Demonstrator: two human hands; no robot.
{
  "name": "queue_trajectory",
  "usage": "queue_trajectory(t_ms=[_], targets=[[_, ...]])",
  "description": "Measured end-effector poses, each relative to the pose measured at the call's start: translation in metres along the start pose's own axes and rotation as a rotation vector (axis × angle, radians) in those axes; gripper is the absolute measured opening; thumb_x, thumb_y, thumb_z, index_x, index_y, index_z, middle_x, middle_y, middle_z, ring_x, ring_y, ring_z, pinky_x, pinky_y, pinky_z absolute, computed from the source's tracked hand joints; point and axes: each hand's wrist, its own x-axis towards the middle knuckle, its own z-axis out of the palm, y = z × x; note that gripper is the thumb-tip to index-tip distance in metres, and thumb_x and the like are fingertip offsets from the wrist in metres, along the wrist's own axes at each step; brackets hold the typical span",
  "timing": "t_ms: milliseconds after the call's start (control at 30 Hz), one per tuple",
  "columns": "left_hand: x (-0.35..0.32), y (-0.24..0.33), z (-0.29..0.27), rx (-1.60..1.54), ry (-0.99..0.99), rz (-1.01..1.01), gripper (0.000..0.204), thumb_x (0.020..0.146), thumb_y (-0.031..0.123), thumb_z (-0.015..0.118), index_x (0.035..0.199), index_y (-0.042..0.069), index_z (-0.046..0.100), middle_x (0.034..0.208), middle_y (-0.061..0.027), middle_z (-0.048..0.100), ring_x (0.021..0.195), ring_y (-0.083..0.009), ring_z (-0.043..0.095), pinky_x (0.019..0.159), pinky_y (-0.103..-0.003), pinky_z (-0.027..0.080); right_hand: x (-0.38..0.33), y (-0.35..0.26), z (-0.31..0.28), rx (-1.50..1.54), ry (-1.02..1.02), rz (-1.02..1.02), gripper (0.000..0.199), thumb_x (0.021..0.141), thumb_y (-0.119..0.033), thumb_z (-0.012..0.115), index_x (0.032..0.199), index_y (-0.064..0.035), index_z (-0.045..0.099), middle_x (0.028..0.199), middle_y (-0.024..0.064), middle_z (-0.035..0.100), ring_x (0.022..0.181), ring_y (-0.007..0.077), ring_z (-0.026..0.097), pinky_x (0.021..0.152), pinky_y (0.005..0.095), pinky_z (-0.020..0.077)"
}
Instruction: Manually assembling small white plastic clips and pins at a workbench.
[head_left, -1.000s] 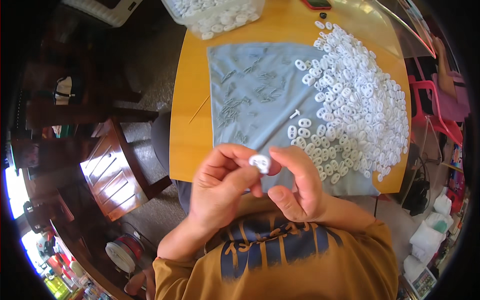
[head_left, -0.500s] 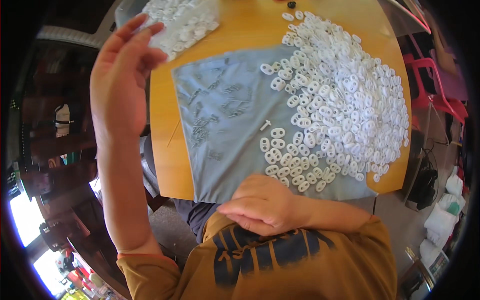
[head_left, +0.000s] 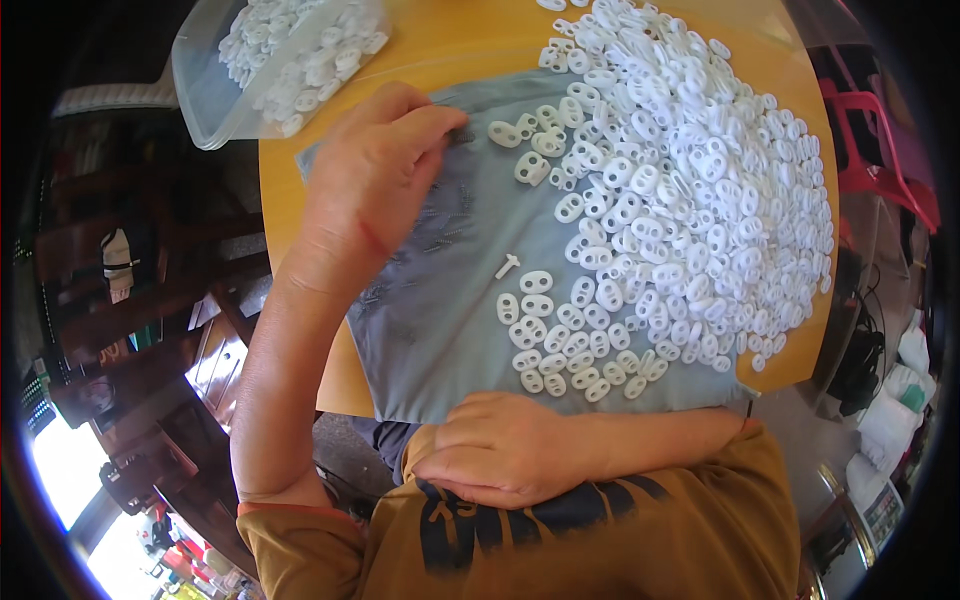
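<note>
left hand (head_left: 375,170) over grey cloth (head_left: 440,330), white pieces (head_left: 690,190) beside

Bright, even daylight, soft shadows, sharp centre, fisheye bending toward dark rim.

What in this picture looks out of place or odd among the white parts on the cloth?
One small white pin-shaped piece lies alone on the grey cloth, unlike the oval two-hole pieces heaped beside it. The left hand rests on the cloth, apart from it. Nothing looks spilled or broken.

Left hand (head_left: 375,165) over grey cloth (head_left: 450,320) beside white pieces (head_left: 690,180).
</note>
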Motion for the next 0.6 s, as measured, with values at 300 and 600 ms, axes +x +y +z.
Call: queue_trajectory(t_ms=[300, 600], targets=[[0.001, -0.002, -0.006, 0.146, -0.014, 0.113, 0.007, 0.072, 0.004, 0.060, 0.079, 0.005, 0.060, 0.080, -0.0079, 0.057, 0.075, -0.0283, 0.056, 0.065, -0.036, 0.044, 0.000, 0.000, 0.001, -0.014, 0.014, 0.012, 0.015, 0.071, -0.008, 0.061, 0.084, -0.0046, 0.055, 0.072, 0.0067, 0.048, 0.065, 0.0248, 0.051, 0.058, 0.0355, 0.0403], [-0.055, 0.050, -0.031, -0.892, -0.029, -0.626, 0.003, 0.079, 0.002, 0.055, 0.080, -0.001, 0.055, 0.080, -0.0016, 0.051, 0.068, -0.0069, 0.046, 0.063, -0.020, 0.038, 0.007, -0.008, -0.013, -0.054, 0.251, 0.054, 0.018, 0.074, -0.002, 0.062, 0.092, -0.0030, 0.060, 0.067, 0.0053, 0.054, 0.058, 0.0229, 0.053, 0.052, 0.0339, 0.0400]])
